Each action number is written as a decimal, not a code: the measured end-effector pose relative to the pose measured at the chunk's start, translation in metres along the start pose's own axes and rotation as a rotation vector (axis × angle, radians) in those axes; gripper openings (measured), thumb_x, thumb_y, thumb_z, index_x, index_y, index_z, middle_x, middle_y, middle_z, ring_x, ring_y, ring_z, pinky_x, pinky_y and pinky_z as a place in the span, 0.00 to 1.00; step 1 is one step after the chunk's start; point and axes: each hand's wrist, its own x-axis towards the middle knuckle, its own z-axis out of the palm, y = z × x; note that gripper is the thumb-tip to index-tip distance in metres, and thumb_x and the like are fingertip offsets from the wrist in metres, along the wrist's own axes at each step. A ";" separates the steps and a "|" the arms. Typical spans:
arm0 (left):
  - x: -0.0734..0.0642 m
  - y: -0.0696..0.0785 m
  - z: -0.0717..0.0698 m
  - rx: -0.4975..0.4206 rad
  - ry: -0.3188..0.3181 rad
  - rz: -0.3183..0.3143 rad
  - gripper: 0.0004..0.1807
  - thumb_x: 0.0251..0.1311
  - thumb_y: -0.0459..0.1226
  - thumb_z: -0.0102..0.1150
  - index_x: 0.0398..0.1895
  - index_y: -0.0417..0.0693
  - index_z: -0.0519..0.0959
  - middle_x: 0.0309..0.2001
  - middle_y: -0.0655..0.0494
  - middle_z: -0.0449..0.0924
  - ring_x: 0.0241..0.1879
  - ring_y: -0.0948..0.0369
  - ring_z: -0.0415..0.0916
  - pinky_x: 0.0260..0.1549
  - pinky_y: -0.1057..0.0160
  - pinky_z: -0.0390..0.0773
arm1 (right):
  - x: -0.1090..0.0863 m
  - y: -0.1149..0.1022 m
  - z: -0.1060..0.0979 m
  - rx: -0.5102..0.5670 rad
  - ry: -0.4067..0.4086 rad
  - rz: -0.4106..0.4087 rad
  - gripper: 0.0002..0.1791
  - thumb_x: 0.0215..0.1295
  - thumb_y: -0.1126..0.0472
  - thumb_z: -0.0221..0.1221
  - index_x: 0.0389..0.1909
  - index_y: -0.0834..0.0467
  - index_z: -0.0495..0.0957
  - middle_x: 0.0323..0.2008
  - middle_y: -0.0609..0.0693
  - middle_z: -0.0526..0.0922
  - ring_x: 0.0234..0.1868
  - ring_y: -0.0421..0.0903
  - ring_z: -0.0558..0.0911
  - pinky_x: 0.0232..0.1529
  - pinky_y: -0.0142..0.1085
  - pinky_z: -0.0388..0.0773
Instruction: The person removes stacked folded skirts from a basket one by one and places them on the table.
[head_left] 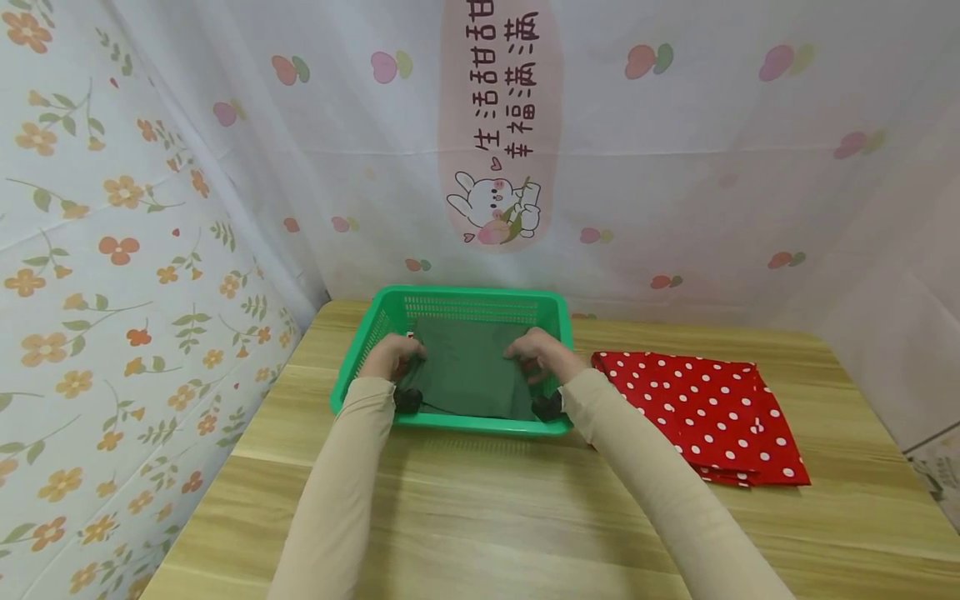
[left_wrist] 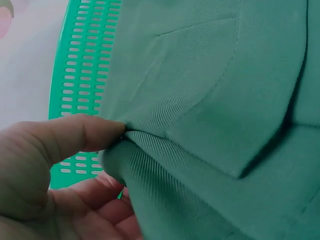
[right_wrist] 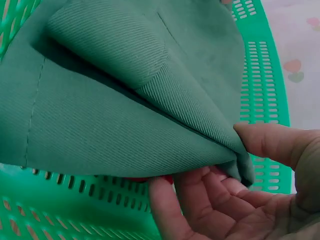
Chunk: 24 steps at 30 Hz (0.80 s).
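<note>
A folded dark green cloth (head_left: pixel 472 367) with stitched seams lies inside a green plastic basket (head_left: pixel 480 426). My left hand (head_left: pixel 392 357) pinches its left edge between thumb and fingers; in the left wrist view the cloth (left_wrist: pixel 200 100) creases at the thumb tip. On the opposite side my right hand (head_left: pixel 546 353) grips the right edge, thumb on top and fingers underneath. Close up in the right wrist view, the cloth (right_wrist: pixel 110 120) shows stacked folds and sags over the slotted basket wall (right_wrist: pixel 265 90). A bit of something red (right_wrist: pixel 142 178) peeks out beneath it; its kind is hidden.
To the right of the basket, a folded red cloth with white dots (head_left: pixel 705 408) lies on the wooden table (head_left: pixel 480 517). Behind the table hangs a white printed curtain (head_left: pixel 675 167), and a floral curtain (head_left: pixel 112 292) hangs along the left side.
</note>
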 end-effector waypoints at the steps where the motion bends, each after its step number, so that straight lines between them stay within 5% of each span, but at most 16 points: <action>1: -0.009 0.004 -0.001 0.003 -0.007 0.010 0.08 0.60 0.35 0.52 0.35 0.36 0.71 0.22 0.53 0.62 0.21 0.60 0.62 0.23 0.65 0.67 | -0.001 -0.001 0.001 -0.016 0.002 -0.008 0.32 0.65 0.62 0.55 0.65 0.68 0.53 0.56 0.66 0.70 0.55 0.59 0.73 0.44 0.48 0.78; 3: -0.016 0.007 -0.003 -0.001 -0.026 0.015 0.15 0.61 0.34 0.50 0.47 0.32 0.70 0.34 0.45 0.71 0.30 0.56 0.71 0.32 0.63 0.74 | -0.002 -0.002 0.001 -0.036 0.010 -0.019 0.29 0.65 0.63 0.55 0.63 0.69 0.57 0.53 0.65 0.72 0.53 0.58 0.75 0.45 0.48 0.78; 5: -0.004 0.004 -0.003 0.006 -0.048 0.023 0.26 0.61 0.35 0.52 0.60 0.30 0.63 0.49 0.37 0.70 0.42 0.49 0.74 0.41 0.56 0.77 | -0.002 -0.003 0.002 -0.043 0.020 -0.031 0.26 0.64 0.64 0.55 0.59 0.70 0.61 0.47 0.62 0.74 0.48 0.56 0.77 0.45 0.47 0.78; 10: 0.093 -0.027 -0.007 0.022 -0.067 0.103 0.42 0.56 0.38 0.58 0.68 0.28 0.50 0.56 0.29 0.64 0.44 0.41 0.75 0.38 0.48 0.79 | 0.009 -0.004 -0.004 -0.025 0.010 -0.072 0.12 0.61 0.64 0.57 0.42 0.67 0.71 0.24 0.53 0.72 0.28 0.48 0.76 0.38 0.45 0.80; 12: 0.110 -0.030 -0.010 0.027 -0.052 0.126 0.45 0.55 0.38 0.59 0.68 0.27 0.46 0.58 0.28 0.60 0.43 0.41 0.74 0.35 0.48 0.80 | 0.009 -0.006 -0.007 -0.023 0.007 -0.084 0.08 0.61 0.64 0.58 0.36 0.65 0.73 0.18 0.51 0.70 0.24 0.46 0.74 0.38 0.44 0.80; 14: 0.083 -0.018 -0.011 0.015 -0.032 0.114 0.42 0.57 0.37 0.56 0.69 0.30 0.45 0.60 0.32 0.57 0.43 0.45 0.72 0.38 0.52 0.78 | 0.007 -0.008 -0.011 -0.019 0.000 -0.100 0.06 0.61 0.64 0.58 0.33 0.63 0.72 0.16 0.49 0.70 0.23 0.45 0.74 0.39 0.45 0.79; 18: 0.006 0.010 -0.018 -0.020 -0.020 0.130 0.34 0.62 0.34 0.50 0.67 0.29 0.49 0.52 0.37 0.61 0.38 0.52 0.70 0.37 0.59 0.76 | -0.010 -0.015 -0.018 0.012 -0.008 -0.117 0.08 0.65 0.63 0.55 0.28 0.60 0.69 0.14 0.45 0.65 0.22 0.43 0.71 0.43 0.46 0.78; 21: -0.022 0.018 -0.024 -0.064 -0.028 0.159 0.32 0.63 0.33 0.48 0.66 0.26 0.51 0.46 0.40 0.64 0.34 0.55 0.71 0.35 0.61 0.77 | -0.018 -0.018 -0.024 0.046 -0.042 -0.148 0.14 0.66 0.63 0.53 0.20 0.57 0.64 0.12 0.45 0.61 0.19 0.43 0.66 0.41 0.45 0.78; 24: -0.030 0.021 -0.028 -0.101 -0.025 0.168 0.30 0.64 0.34 0.48 0.64 0.26 0.55 0.45 0.41 0.67 0.32 0.56 0.74 0.34 0.61 0.79 | -0.024 -0.022 -0.029 0.067 -0.074 -0.174 0.18 0.68 0.63 0.51 0.18 0.57 0.60 0.15 0.48 0.64 0.22 0.44 0.71 0.42 0.46 0.78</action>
